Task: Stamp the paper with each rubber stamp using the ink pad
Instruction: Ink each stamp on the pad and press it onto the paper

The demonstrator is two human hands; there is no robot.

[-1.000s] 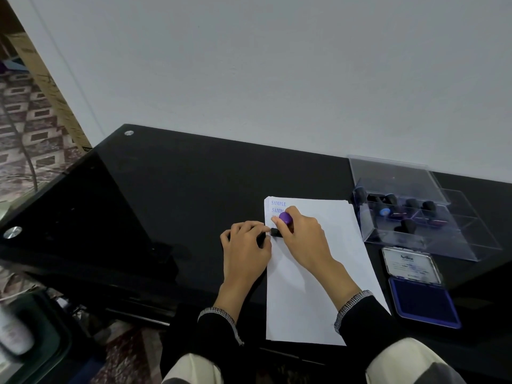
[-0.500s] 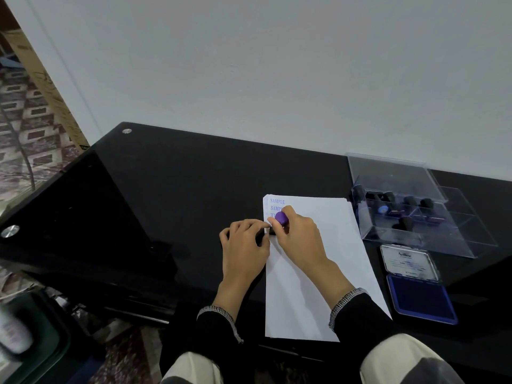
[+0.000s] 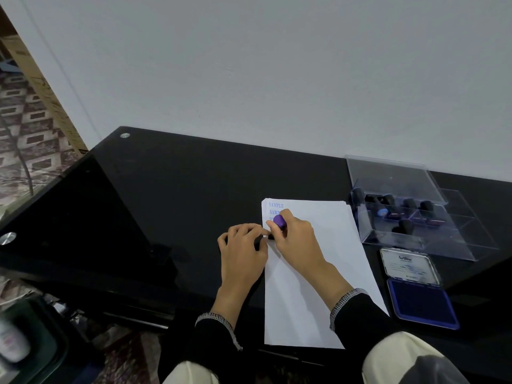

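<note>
Purple-topped stamp (image 3: pixel 279 222), gripped by the right hand (image 3: pixel 295 239), presses the paper's (image 3: pixel 327 273) top-left corner; the left hand (image 3: pixel 241 250) apparently pins the edge with relaxed fingers. Rocking could smear the print.

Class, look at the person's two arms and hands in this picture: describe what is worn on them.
Both hands, left hand and right hand, are bare: no gloves, rings or watch visible. Each arm wears a black long sleeve ending in a black-and-white flecked knitted cuff at the wrist.
</note>
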